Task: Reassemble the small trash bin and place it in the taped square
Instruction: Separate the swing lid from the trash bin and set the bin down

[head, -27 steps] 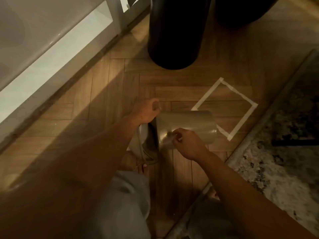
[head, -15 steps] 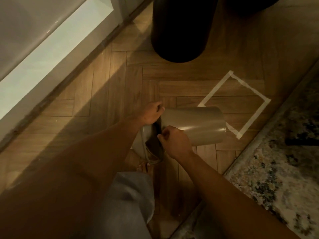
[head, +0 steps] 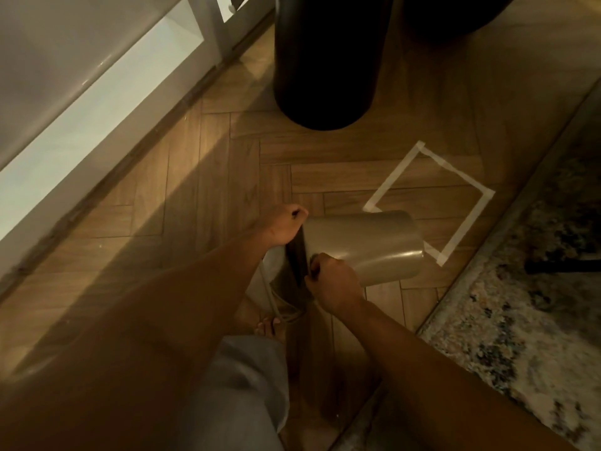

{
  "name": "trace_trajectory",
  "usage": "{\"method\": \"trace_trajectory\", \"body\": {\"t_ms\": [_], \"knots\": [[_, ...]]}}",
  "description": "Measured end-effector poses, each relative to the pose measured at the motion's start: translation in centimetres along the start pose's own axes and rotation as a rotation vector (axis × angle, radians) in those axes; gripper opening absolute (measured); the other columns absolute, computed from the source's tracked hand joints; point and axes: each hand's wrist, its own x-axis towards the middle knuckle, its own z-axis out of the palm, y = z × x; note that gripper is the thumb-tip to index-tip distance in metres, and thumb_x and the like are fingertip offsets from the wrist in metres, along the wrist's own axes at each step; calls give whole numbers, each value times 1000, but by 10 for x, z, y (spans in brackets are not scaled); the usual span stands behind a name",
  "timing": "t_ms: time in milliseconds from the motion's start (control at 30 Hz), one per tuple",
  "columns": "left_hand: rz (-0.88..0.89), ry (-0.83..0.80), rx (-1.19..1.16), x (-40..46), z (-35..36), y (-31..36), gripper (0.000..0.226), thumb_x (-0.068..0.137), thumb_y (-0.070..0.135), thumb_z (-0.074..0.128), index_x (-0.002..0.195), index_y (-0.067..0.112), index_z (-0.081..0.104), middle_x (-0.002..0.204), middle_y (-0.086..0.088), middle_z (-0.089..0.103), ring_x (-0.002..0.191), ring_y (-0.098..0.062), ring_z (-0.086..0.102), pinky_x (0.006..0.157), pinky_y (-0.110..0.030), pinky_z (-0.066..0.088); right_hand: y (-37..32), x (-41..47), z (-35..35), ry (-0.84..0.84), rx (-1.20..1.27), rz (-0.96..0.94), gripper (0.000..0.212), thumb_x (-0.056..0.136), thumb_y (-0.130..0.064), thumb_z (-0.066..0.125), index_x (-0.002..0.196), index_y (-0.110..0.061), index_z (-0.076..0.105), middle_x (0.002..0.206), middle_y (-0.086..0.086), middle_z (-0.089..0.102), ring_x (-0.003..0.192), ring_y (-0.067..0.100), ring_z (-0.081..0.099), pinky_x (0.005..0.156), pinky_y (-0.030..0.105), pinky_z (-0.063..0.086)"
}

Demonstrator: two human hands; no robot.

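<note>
A small beige trash bin (head: 364,245) lies tipped on its side on the wooden floor, its base toward the right and its open rim toward me. My left hand (head: 284,226) grips the rim at the top. My right hand (head: 328,281) grips the rim lower down. A grey inner part with a thin wire handle (head: 279,288) hangs at the bin's mouth, partly hidden by my hands. The taped square (head: 429,196) of white tape lies on the floor just beyond and right of the bin; the bin's base overlaps its near side.
A tall black cylinder (head: 325,60) stands on the floor behind the square, with another dark shape (head: 455,11) to its right. A patterned rug (head: 520,304) borders the right. White cabinet fronts (head: 81,92) run along the left. My toes (head: 271,325) and grey trouser leg (head: 247,385) are below the bin.
My right hand has slid from the bin's side to its rim. The grey inner part has moved further toward the mouth. The camera view has shifted slightly.
</note>
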Motion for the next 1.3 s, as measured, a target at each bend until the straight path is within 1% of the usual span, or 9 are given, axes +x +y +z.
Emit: {"method": "trace_trajectory", "body": {"t_ms": [133, 367, 533, 633, 833, 933, 1033, 1200, 1300], "knots": [[10, -2, -22, -1, 4, 14, 38, 104, 41, 40, 129, 22, 61, 126, -2, 63, 115, -21, 58, 98, -37, 46, 7, -1, -24, 16, 18, -19, 16, 86, -27, 70, 99, -18, 68, 93, 5, 73, 87, 25, 71, 71, 36, 57], [71, 10, -62, -14, 2, 48, 52, 103, 50, 38, 141, 17, 50, 136, -6, 58, 123, -23, 55, 105, -42, 43, 25, -10, -82, 98, 79, 17, 19, 83, -27, 75, 75, -26, 57, 73, -8, 58, 71, 15, 59, 54, 23, 37], [93, -35, -125, -31, -3, 70, 64, 103, 51, 38, 155, 17, 28, 155, -5, 41, 140, -21, 40, 114, -38, 32, 46, -26, -117, 163, 152, 62, 18, 84, -26, 73, 76, -26, 58, 74, -2, 66, 68, 14, 62, 57, 24, 40], [98, -16, -116, -43, -6, 79, 59, 103, 45, 42, 153, 15, 33, 150, -7, 46, 137, -23, 44, 102, -28, 35, 60, -38, -129, 225, 237, 89, 16, 84, -24, 72, 76, -23, 58, 70, 0, 66, 63, 14, 64, 54, 25, 42], [23, -79, -80, -62, -8, 88, 64, 101, 50, 44, 156, 24, 26, 155, -7, 41, 140, -28, 40, 113, -46, 35, 86, -54, -139, 226, 486, 172, 13, 91, -18, 70, 81, -11, 65, 60, -1, 71, 56, 6, 71, 53, 23, 55], [12, -149, -34, -69, -3, 95, 68, 99, 51, 47, 158, 30, 19, 153, -5, 42, 135, -28, 46, 109, -46, 40, 105, -56, -141, 135, 608, 245, 16, 93, -18, 67, 88, -3, 65, 70, 6, 75, 66, 20, 77, 63, 38, 63], [55, -146, -107, -71, 1, 102, 66, 98, 46, 52, 155, 31, 24, 147, -4, 49, 128, -26, 52, 104, -49, 46, 122, -60, -139, 102, 664, 268, 16, 94, -18, 67, 89, -3, 63, 68, 2, 75, 69, 22, 78, 57, 31, 60], [102, -79, -109, -67, 14, 116, 62, 98, 36, 58, 152, 27, 30, 139, 1, 53, 115, -9, 52, 75, -16, 42, 148, -71, -141, 104, 627, 274, 15, 94, -12, 69, 89, -2, 59, 69, 9, 72, 66, 22, 77, 55, 28, 57], [149, -43, -38, -62, 21, 120, 68, 96, 25, 62, 154, 26, 27, 140, -2, 54, 111, -7, 50, 70, -13, 37, 154, -74, -143, 99, 481, 193, 14, 94, -12, 68, 92, 0, 60, 69, 3, 73, 64, 15, 76, 56, 27, 56]]}}
